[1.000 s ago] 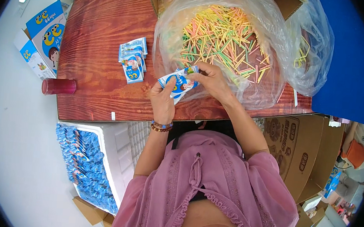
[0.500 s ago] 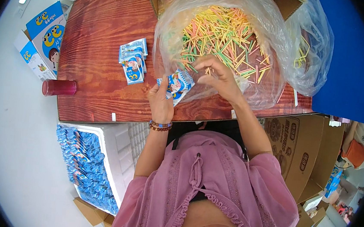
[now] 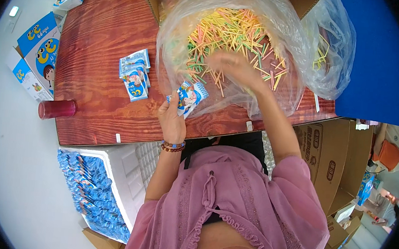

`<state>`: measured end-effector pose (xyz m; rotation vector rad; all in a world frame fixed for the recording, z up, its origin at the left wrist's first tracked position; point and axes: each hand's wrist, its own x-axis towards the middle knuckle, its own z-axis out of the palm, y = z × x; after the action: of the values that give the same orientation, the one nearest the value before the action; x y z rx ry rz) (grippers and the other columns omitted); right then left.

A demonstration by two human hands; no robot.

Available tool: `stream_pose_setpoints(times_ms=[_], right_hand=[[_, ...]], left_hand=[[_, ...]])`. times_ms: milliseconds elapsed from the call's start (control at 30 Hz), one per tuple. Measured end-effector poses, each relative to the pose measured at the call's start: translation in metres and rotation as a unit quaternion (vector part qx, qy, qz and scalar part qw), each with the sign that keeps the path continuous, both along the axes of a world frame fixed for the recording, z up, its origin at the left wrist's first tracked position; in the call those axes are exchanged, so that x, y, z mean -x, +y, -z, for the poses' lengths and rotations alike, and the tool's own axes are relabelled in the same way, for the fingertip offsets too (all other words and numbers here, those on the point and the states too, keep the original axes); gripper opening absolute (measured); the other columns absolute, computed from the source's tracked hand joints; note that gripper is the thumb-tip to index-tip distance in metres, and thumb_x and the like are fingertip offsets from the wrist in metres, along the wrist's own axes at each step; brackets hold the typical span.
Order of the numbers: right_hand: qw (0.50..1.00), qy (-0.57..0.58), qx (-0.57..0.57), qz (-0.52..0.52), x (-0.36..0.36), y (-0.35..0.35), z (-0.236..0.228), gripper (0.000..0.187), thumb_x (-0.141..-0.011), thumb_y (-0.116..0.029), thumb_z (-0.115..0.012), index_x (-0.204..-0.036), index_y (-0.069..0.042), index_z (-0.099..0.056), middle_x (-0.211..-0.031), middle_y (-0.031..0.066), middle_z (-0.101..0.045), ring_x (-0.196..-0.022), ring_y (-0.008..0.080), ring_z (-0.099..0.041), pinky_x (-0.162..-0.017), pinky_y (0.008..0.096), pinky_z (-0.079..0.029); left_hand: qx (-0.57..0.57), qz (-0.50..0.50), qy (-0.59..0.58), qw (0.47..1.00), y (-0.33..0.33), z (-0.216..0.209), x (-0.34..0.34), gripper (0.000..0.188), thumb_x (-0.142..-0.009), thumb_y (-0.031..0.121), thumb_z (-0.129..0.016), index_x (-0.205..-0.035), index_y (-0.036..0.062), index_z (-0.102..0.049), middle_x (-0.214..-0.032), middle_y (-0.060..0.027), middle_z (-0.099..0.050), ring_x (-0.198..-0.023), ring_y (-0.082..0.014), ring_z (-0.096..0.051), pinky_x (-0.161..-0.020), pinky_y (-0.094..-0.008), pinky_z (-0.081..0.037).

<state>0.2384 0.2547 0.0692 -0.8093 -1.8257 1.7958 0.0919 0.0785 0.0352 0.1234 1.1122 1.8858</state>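
My left hand, with beaded bracelets at its wrist, is closed on a small blue-and-white packet near the table's front edge. Thumb and fingers pinch the packet's left side. Motion smears my right hand, which is over the near part of a heap of thin pink, yellow and green sticks; its fingers are not clear. The sticks lie in a spread-out clear plastic bag. Left of the bag, several similar packets overlap on the red-brown wooden table.
At the table's left edge stands a red cup, with a printed blue-and-white carton beyond it. A white foam box full of blue packets is below, at my left. Large brown cardboard boxes stand at my right.
My right hand has moved away from the packet, up over the sticks. My left hand still holds the packet. The whole view has shifted slightly.
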Motion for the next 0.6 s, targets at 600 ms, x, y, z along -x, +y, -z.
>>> stream_pose_setpoints(times_ms=[600], right_hand=[[0.685,-0.354,-0.611,0.181,0.109,0.138,0.06,0.042,-0.09,-0.033,-0.046,-0.125,-0.014,-0.058,-0.132,0.0091,-0.056,-0.124,0.0274,-0.047,-0.103,0.0455,-0.034]], left_hand=[[-0.006,0.025,-0.008,1.0,-0.005,0.002,-0.003,0.016,-0.094,0.013,-0.059,-0.099,-0.0007,-0.067,-0.097,-0.0061,-0.069,-0.084,-0.0117,-0.065,-0.075,-0.0274,-0.052]])
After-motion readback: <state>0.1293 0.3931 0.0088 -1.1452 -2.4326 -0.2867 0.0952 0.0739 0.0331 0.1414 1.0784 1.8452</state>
